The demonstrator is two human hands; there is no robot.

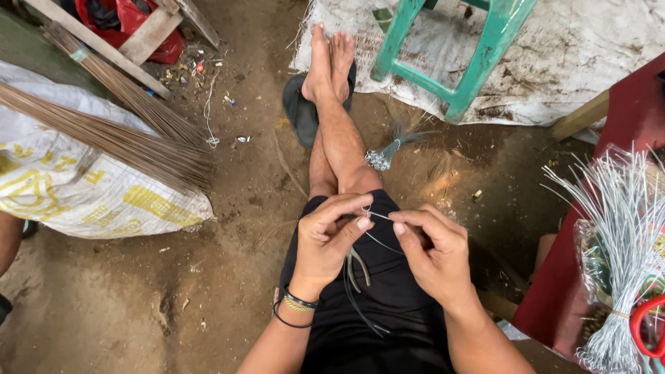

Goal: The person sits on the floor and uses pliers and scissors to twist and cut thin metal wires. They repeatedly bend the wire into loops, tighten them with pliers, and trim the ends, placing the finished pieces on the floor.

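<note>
Wire (377, 217) spans the lap between both hands — left hand (325, 239) pinching its looped end, right hand (433, 253) pinching the straight part. Judging by this, keeping both grips clamped close to the loop and twisting evenly should tighten it cleanly — pliers (358, 266) lie on the shorts beneath.
</note>
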